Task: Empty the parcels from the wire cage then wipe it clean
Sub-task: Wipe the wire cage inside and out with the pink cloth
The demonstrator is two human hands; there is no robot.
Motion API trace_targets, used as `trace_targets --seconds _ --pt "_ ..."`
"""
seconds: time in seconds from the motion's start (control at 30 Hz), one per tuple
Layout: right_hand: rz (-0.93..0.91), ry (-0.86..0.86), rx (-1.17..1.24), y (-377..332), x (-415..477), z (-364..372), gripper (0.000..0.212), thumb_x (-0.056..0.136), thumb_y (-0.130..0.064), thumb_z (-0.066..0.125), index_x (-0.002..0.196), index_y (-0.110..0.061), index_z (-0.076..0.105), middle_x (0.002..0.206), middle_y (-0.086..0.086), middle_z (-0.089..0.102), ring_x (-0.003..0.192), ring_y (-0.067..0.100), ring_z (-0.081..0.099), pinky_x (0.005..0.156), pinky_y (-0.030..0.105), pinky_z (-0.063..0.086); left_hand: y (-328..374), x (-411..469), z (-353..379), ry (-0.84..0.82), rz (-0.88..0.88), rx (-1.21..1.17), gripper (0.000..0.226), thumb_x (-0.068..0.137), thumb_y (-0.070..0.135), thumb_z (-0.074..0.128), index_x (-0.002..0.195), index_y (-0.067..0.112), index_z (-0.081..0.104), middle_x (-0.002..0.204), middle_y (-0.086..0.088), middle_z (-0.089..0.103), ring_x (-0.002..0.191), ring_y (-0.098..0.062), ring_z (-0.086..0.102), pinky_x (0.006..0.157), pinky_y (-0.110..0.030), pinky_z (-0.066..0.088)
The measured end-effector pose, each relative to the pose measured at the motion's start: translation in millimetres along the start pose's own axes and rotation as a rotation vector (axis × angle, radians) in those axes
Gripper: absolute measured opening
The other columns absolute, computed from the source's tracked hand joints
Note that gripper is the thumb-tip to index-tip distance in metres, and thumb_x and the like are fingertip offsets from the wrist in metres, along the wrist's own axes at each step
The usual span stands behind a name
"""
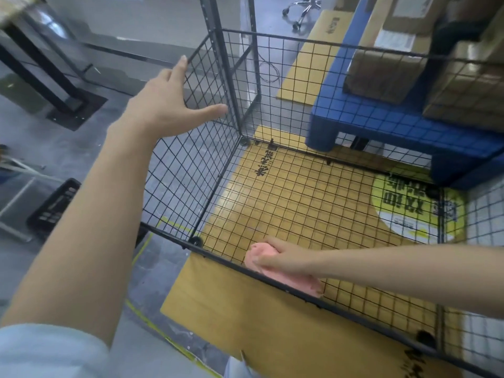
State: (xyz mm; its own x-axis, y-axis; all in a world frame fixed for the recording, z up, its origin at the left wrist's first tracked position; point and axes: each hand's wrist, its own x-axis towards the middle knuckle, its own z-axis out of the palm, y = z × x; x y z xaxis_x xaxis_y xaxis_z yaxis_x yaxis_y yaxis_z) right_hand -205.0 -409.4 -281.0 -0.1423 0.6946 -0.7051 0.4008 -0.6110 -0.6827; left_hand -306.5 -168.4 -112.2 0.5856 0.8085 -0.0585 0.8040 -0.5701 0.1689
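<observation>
The black wire cage (pixel 191 170) stands open-topped on flattened yellow cardboard (pixel 240 309), with no parcels inside it. My left hand (pixel 166 102) rests with straight fingers against the top of the cage's left wall, thumb spread toward the corner post. My right hand (pixel 281 255) reaches in low at the near side and grips a pink cloth (pixel 289 276), which lies against the bottom mesh by the near lower rail. Brown parcels (pixel 387 69) sit stacked on a blue plastic pallet (pixel 381 124) behind the cage's far wall.
A tall black post (pixel 226 77) rises at the cage's far left corner. A black crate (pixel 54 205) lies on the grey floor to the left. A black table leg and foot plate (pixel 68 105) stand farther left. An office chair base (pixel 302 9) shows at the top.
</observation>
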Motion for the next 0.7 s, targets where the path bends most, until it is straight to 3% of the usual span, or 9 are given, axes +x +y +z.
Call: trace_targets --seconds 0.07,0.27,0.37,0.43,0.57,0.7 --pt "0.002 -0.01 -0.004 -2 4 6 0.042 0.095 -0.047 0.048 0.133 -0.03 0.038 0.109 -0.007 0.057 0.082 0.006 0.057 0.065 0.017 0.051 -1 0 2 0.017 0.001 0.029 0.112 0.067 0.086 0.042 0.153 0.026 0.0 0.156 -0.007 0.023 0.14 -0.027 0.029 0.108 -0.053 0.032" --pt "-0.012 -0.025 0.047 -10 7 15 0.047 0.092 -0.05 0.051 0.131 -0.026 0.045 0.116 -0.001 0.06 0.097 0.013 0.061 0.083 0.028 0.055 1 4 5 0.045 -0.004 0.092 0.111 0.069 0.087 0.039 0.153 0.025 0.001 0.155 -0.007 0.025 0.136 -0.033 0.035 0.103 -0.054 0.036" --pt "-0.066 -0.018 0.068 -30 -1 10 0.045 0.093 -0.05 0.05 0.133 -0.029 0.047 0.124 -0.004 0.057 0.106 0.013 0.058 0.075 0.023 0.05 -2 5 6 0.049 -0.008 0.087 0.112 0.067 0.089 0.039 0.153 0.026 0.002 0.155 -0.007 0.027 0.135 -0.035 0.036 0.103 -0.055 0.036" --pt "-0.113 -0.012 0.108 -51 -9 8 0.044 0.093 -0.049 0.051 0.132 -0.03 0.049 0.124 -0.007 0.057 0.102 0.01 0.058 0.072 0.02 0.047 -3 6 7 0.049 -0.004 0.082 0.113 0.066 0.09 0.038 0.153 0.026 0.003 0.154 -0.008 0.028 0.135 -0.035 0.037 0.102 -0.056 0.036" --pt "-0.235 -0.004 0.215 -92 -30 -1 0.033 0.093 -0.046 0.055 0.123 -0.032 0.055 0.11 -0.015 0.062 0.091 0.002 0.06 0.083 0.025 0.05 -1 5 6 0.049 0.002 0.076 0.111 0.069 0.088 0.04 0.153 0.025 0.002 0.154 -0.01 0.028 0.135 -0.035 0.037 0.104 -0.056 0.034" --pt "-0.306 -0.004 0.28 -112 -47 -9 0.031 0.093 -0.042 0.056 0.121 -0.028 0.057 0.098 -0.016 0.064 0.075 -0.003 0.062 0.068 0.017 0.048 2 3 5 0.057 0.005 0.099 0.108 0.072 0.085 0.041 0.153 0.024 0.003 0.153 -0.011 0.027 0.134 -0.037 0.037 0.103 -0.055 0.035"
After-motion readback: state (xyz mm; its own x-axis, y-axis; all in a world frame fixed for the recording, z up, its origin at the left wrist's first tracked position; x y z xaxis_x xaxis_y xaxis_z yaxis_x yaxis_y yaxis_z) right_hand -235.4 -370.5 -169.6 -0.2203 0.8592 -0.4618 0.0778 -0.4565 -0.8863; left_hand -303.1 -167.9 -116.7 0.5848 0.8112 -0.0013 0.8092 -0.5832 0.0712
